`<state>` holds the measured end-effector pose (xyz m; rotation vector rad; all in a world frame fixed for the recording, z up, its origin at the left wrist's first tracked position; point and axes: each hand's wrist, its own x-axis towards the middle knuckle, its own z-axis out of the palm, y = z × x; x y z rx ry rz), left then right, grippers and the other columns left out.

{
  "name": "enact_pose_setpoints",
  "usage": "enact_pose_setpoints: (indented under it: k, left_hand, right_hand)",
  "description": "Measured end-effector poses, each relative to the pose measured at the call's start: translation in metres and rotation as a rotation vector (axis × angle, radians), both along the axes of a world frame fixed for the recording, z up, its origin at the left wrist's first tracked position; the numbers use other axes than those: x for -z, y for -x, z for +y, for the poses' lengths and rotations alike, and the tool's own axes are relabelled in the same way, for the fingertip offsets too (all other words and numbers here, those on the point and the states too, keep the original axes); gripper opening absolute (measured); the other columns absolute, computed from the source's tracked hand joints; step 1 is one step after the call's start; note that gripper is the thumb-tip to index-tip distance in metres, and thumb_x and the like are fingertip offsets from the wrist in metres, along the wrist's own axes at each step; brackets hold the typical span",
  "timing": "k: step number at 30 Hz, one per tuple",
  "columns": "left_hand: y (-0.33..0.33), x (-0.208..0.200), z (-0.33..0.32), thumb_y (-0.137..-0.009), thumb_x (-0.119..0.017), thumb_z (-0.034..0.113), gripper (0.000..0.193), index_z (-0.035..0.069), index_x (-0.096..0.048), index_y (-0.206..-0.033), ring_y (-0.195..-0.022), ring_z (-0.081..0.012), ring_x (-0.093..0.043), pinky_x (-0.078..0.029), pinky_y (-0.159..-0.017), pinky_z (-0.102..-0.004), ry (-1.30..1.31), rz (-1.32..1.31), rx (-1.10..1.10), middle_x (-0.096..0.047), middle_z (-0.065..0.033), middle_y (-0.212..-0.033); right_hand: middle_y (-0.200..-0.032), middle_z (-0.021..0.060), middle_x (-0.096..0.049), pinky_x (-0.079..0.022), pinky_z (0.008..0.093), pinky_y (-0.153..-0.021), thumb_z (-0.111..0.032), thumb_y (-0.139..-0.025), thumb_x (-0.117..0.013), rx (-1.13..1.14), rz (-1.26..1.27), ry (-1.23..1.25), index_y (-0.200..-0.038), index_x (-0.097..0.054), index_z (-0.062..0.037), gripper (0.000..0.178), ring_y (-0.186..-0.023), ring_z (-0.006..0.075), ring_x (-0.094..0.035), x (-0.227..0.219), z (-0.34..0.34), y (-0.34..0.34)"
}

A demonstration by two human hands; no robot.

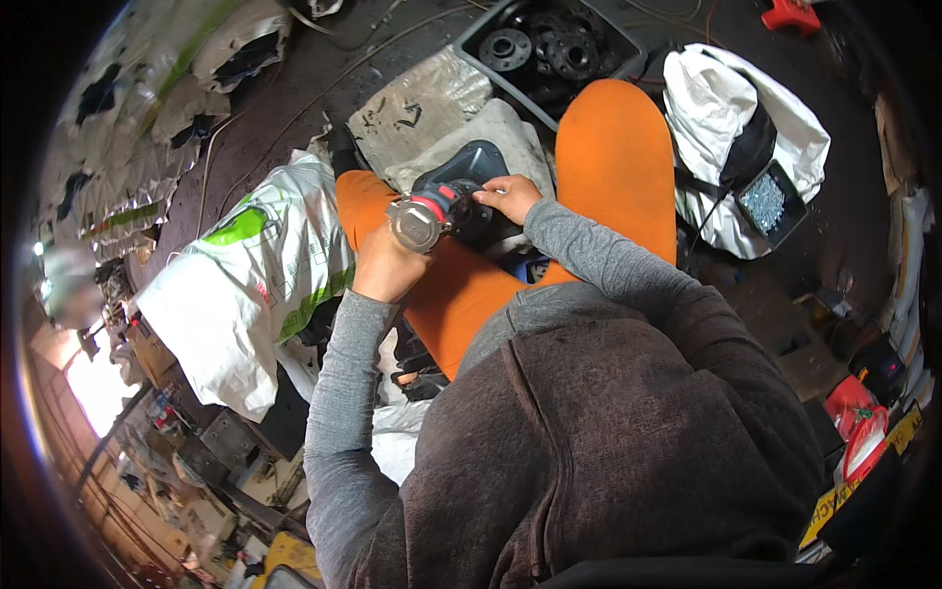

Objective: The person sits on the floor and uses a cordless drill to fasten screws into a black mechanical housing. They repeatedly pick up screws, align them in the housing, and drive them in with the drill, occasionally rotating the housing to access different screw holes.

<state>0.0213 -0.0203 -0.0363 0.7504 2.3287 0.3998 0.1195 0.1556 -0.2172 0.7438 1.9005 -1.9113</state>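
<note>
My left hand (386,267) is wrapped round a grey and red power tool (420,224), whose round grey end faces up at me. The tool is held over my lap, between my orange-clad knees. At its far end my right hand (512,198) has its fingers pinched together beside a dark round part (473,211). What those fingertips hold is too small to make out. Just beyond the tool lies a dark plastic piece (474,160), partly covered by the tool.
A grey bin (628,44) of dark flanged round parts stands ahead. On the right, a small black box (793,218) holds silvery screws beside a white sack (699,88). White sacking (231,294) lies at my left. Cables cross the dark floor, and a red object (791,16) lies far right.
</note>
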Motion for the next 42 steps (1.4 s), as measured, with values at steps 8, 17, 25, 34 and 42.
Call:
enact_pose_setpoints:
  k: [8, 17, 25, 34, 42]
  left_hand:
    - [-0.119, -0.036, -0.06, -0.076, -0.072, 0.025, 0.067, 0.01, -0.048, -0.137, -0.101, -0.0366, -0.065, -0.053, -0.084, -0.0402, 0.016, -0.044, -0.246, -0.066, -0.0202, -0.11]
    - [-0.082, -0.022, -0.122, -0.089, -0.068, 0.015, 0.047, -0.006, -0.054, -0.128, -0.113, -0.0177, -0.056, -0.043, -0.097, -0.03, -0.994, -0.138, -1.01, -0.059, -0.0118, -0.125]
    - [-0.118, -0.073, -0.25, -0.088, -0.066, 0.025, 0.022, 0.003, -0.067, -0.093, -0.072, -0.0393, -0.065, -0.048, -0.06, -0.043, -0.189, 0.73, -0.893, -0.066, -0.0186, -0.077]
    - [-0.137, -0.041, -0.262, -0.091, -0.064, 0.018, 0.027, 0.003, -0.068, -0.113, -0.097, -0.0278, -0.068, -0.051, -0.084, -0.0371, -0.46, 0.763, -1.021, -0.071, -0.0138, -0.105]
    - [0.1, -0.099, -0.445, -0.085, -0.065, 0.026, 0.035, 0.007, -0.067, -0.114, -0.096, -0.0262, -0.068, -0.051, -0.085, -0.0367, -0.061, 0.963, -0.923, -0.07, -0.0156, -0.102]
  right_hand:
    - [-0.075, 0.001, -0.062, -0.041, 0.0274, -0.048, -0.036, -0.081, -0.077, 0.27, -0.087, 0.16, -0.1, -0.071, -0.0028, 0.039, -0.061, 0.0092, -0.051, 0.003, 0.021, 0.007]
    - [-0.063, -0.0103, -0.045, -0.023, 0.0196, -0.042, -0.032, -0.093, -0.064, -0.082, 0.111, 0.651, -0.105, -0.066, -0.0077, 0.027, -0.048, 0.0016, -0.033, -0.173, -0.041, 0.066]
    - [-0.065, 0.0054, -0.061, -0.047, 0.0351, -0.062, -0.047, -0.092, -0.058, -0.397, 0.406, -0.584, -0.105, -0.073, -0.0068, 0.045, -0.063, 0.0202, -0.059, -0.027, -0.031, 0.185]
    - [-0.101, 0.017, -0.069, -0.051, 0.0462, -0.086, -0.044, -0.094, -0.05, -0.896, 0.149, -1.159, -0.106, -0.071, -0.0108, 0.041, -0.096, 0.0379, -0.065, 0.071, -0.025, 0.151]
    - [-0.101, 0.0177, -0.069, -0.05, 0.0438, -0.082, -0.039, -0.095, -0.05, -0.698, 0.347, -0.953, -0.11, -0.069, -0.0075, 0.04, -0.096, 0.0333, -0.065, 0.058, -0.047, 0.114]
